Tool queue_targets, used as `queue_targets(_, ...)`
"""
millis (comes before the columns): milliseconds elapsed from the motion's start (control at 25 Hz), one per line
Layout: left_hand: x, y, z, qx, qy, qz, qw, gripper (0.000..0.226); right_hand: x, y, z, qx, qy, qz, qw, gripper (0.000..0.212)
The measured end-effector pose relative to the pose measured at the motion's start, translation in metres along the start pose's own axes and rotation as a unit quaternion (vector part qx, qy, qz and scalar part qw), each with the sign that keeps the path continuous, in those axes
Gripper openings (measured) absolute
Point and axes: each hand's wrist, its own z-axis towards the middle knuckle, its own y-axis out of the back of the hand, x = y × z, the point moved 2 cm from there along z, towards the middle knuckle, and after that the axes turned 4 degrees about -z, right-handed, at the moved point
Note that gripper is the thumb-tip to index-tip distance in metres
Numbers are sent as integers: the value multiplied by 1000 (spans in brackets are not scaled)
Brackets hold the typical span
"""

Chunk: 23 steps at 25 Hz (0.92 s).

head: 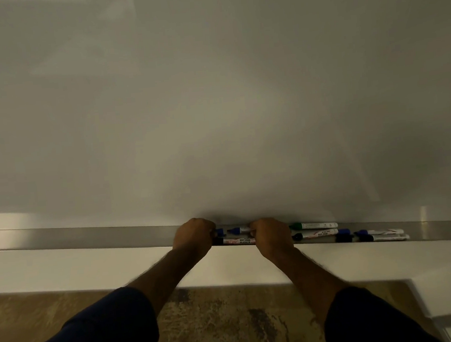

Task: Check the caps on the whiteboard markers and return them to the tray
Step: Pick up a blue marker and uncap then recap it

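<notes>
A metal tray [88,238] runs along the bottom of the whiteboard [213,103]. My left hand [196,234] pinches a blue cap [220,231]. My right hand [272,237] grips the barrel of a blue marker [239,230], whose tip points left at the cap with a small gap between them. Both are held just above the tray. Under them a black marker with a red label [238,241] lies in the tray. To the right lie a green marker [313,225], a black-capped marker [317,234] and several blue-capped markers [380,234].
Below the tray is a white wall panel [91,267], and under it a mottled brown floor [219,329]. Dark sleeves cover both of my upper forearms. A white ledge and a frame corner [449,315] sit at the lower right.
</notes>
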Motion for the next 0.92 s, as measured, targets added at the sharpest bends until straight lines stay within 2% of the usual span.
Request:
queue_targets(280, 1, 4, -1, -22, 23, -32, 999, 12, -1, 5, -5, -47, 28, 8, 998, 15)
queue_targets(560, -3, 8, -2, 21, 25, -27, 999, 18, -11, 19, -16, -93, 67, 22, 993, 14)
queue_targets(680, -6, 17, -9, -16, 21, -60, 998, 14, -15, 32, -22, -138, 75, 22, 987, 12)
queue_targets(840, -10, 41, -24, -89, -64, -81, 991, 14, -20, 57, -35, -215, 91, -18, 972, 15)
queue_targets(920, -12, 56, -33, -111, -73, -117, 984, 15, -22, 75, -44, -255, 94, -35, 962, 13)
